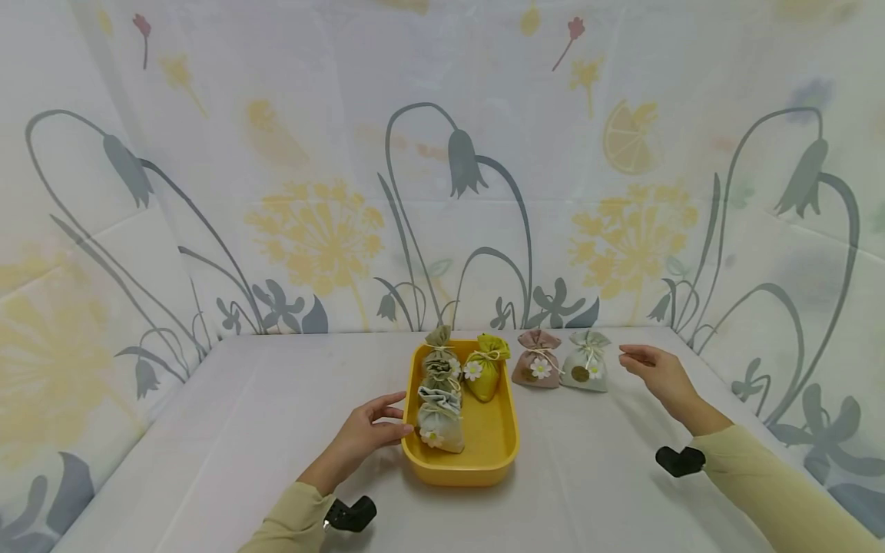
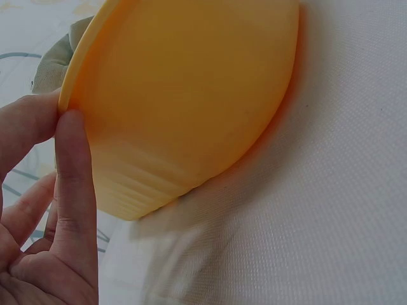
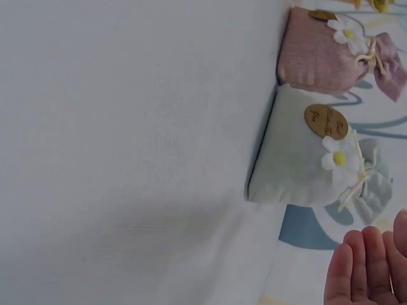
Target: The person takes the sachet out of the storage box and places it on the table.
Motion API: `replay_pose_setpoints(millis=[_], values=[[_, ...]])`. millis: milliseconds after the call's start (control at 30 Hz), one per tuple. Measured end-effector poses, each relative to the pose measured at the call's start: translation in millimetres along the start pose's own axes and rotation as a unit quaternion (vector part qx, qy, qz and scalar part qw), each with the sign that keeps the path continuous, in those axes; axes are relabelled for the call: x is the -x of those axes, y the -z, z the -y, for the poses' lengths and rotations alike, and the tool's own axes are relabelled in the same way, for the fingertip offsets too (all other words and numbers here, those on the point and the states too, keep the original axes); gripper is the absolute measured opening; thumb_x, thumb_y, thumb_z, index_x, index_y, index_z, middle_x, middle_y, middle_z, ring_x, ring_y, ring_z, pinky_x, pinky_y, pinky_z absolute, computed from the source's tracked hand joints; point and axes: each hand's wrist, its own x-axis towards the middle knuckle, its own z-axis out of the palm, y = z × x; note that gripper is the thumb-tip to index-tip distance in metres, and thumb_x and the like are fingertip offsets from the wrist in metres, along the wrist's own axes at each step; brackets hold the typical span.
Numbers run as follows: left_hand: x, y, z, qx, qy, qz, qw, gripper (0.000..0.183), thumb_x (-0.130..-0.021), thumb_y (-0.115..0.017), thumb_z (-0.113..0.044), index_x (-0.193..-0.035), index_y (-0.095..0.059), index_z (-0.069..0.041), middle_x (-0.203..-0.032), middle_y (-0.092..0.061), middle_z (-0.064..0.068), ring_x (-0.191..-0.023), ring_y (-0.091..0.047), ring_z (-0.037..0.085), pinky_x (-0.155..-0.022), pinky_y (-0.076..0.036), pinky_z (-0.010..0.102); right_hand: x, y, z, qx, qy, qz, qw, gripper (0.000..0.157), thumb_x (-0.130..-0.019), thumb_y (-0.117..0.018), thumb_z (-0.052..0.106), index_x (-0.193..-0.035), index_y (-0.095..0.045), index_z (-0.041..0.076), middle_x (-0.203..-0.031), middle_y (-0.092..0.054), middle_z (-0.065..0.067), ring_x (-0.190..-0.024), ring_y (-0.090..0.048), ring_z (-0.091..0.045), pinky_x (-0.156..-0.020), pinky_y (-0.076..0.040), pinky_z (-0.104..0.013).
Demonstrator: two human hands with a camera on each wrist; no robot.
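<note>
My left hand pinches the left rim of a yellow tub, its thumb and a finger meeting on the edge in the left wrist view. Inside, a column of drawstring pouches runs along the left side: a pale one with a white flower in front, and olive ones behind it. A yellow-green pouch leans at the far right corner. My right hand hovers with relaxed fingers, holding nothing, just right of a pale mint pouch. Next to that pouch stands a dusty pink pouch.
A white cloth covers the table. Behind it and at both sides hangs a floral-printed curtain. Black wrist devices show at both sleeves. The mint pouch's round brown tag faces the right wrist camera.
</note>
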Motion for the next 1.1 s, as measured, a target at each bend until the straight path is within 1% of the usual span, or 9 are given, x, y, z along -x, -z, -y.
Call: replay_pose_setpoints(millis=[167, 300, 367, 467, 600, 700, 967, 1033, 1100], values=[[-0.5, 0.6, 0.8, 0.003, -0.001, 0.002, 1.0, 0.062, -0.083, -0.071, -0.012, -0.137, -0.043, -0.003, -0.109, -0.053, 0.015, -0.088, -0.061, 0.019, -0.077, -0.054, 0.034, 11.2, 3.3, 2.5, -0.031, -0.02, 0.014, 0.999, 0.053, -0.096, -0.053, 0.03, -0.132, -0.044, -0.008, -0.12, -0.055, -0.026, -0.096, -0.058, -0.014, -0.093, -0.041, -0.052], [-0.5, 0.8, 0.7, 0.003, -0.001, 0.001, 1.0, 0.062, -0.083, -0.071, -0.012, -0.137, -0.043, -0.003, -0.108, -0.053, 0.015, -0.088, -0.06, 0.019, -0.077, -0.054, 0.033, 18.6, 3.2, 6.2, -0.055, -0.028, 0.027, 0.998, 0.057, -0.094, -0.055, 0.033, -0.132, -0.044, -0.008, -0.117, -0.059, -0.017, -0.089, -0.056, 0.001, -0.096, -0.039, -0.053], [-0.3, 0.8, 0.7, 0.002, -0.002, 0.001, 1.0, 0.062, -0.083, -0.071, -0.012, -0.137, -0.043, -0.003, -0.108, -0.053, 0.014, -0.088, -0.06, 0.019, -0.077, -0.054, 0.034, 21.7, 2.2, 8.0, -0.061, -0.025, 0.033, 0.997, 0.056, -0.094, -0.055, 0.033, -0.132, -0.045, -0.008, -0.115, -0.06, -0.013, -0.088, -0.054, 0.005, -0.096, -0.038, -0.053], [0.3, 0.7, 0.5, 0.004, -0.002, 0.001, 1.0, 0.062, -0.083, -0.071, -0.012, -0.137, -0.043, -0.002, -0.108, -0.053, 0.015, -0.088, -0.06, 0.019, -0.077, -0.054, 0.033, 26.8, -0.4, 12.1, -0.068, -0.018, 0.042, 0.997, 0.055, -0.094, -0.055, 0.033, -0.131, -0.046, -0.007, -0.112, -0.061, -0.006, -0.089, -0.055, 0.004, -0.096, -0.039, -0.052], [1.0, 0.2, 0.5, 0.004, -0.003, 0.004, 1.0, 0.063, -0.082, -0.072, -0.014, -0.137, -0.043, -0.002, -0.108, -0.053, 0.015, -0.087, -0.06, 0.019, -0.077, -0.054, 0.033, 32.6, -5.2, 19.7, -0.084, -0.012, 0.056, 0.995, 0.052, -0.094, -0.056, 0.031, -0.13, -0.048, -0.006, -0.11, -0.061, 0.002, -0.095, -0.057, -0.004, -0.094, -0.041, -0.048], [1.1, 0.1, 0.6, 0.003, -0.003, 0.003, 1.0, 0.063, -0.082, -0.072, -0.014, -0.137, -0.043, -0.001, -0.109, -0.053, 0.015, -0.087, -0.061, 0.019, -0.077, -0.054, 0.033, 35.1, -10.0, 26.5, -0.095, -0.008, 0.065, 0.993, 0.051, -0.094, -0.057, 0.03, -0.129, -0.049, -0.006, -0.111, -0.061, 0.001, -0.099, -0.057, -0.009, -0.094, -0.041, -0.047], [-0.1, 0.5, 0.3, 0.003, 0.001, -0.001, 1.0, 0.061, -0.083, -0.071, -0.013, -0.137, -0.044, -0.003, -0.108, -0.053, 0.015, -0.087, -0.06, 0.018, -0.077, -0.054, 0.033, 35.6, -22.7, 44.2, -0.116, -0.009, 0.074, 0.99, 0.053, -0.093, -0.057, 0.028, -0.13, -0.046, -0.009, -0.114, -0.061, -0.005, -0.096, -0.055, -0.002, -0.096, -0.04, -0.046], [-0.5, 0.7, 0.7, 0.003, 0.001, 0.0, 1.0, 0.062, -0.083, -0.071, -0.013, -0.137, -0.044, -0.003, -0.108, -0.053, 0.015, -0.087, -0.06, 0.019, -0.077, -0.054, 0.033, 34.4, -25.5, 46.8, -0.123, -0.009, 0.075, 0.99, 0.054, -0.093, -0.058, 0.027, -0.13, -0.045, -0.01, -0.115, -0.06, -0.008, -0.096, -0.055, -0.001, -0.095, -0.042, -0.041], [-0.7, 1.0, 1.2, 0.005, 0.002, 0.001, 1.0, 0.062, -0.083, -0.071, -0.013, -0.137, -0.043, -0.003, -0.108, -0.053, 0.015, -0.087, -0.06, 0.019, -0.077, -0.054, 0.033, 33.1, -28.1, 49.0, -0.13, -0.009, 0.077, 0.988, 0.054, -0.093, -0.058, 0.027, -0.129, -0.046, -0.011, -0.115, -0.06, -0.008, -0.095, -0.055, 0.0, -0.095, -0.042, -0.042]])
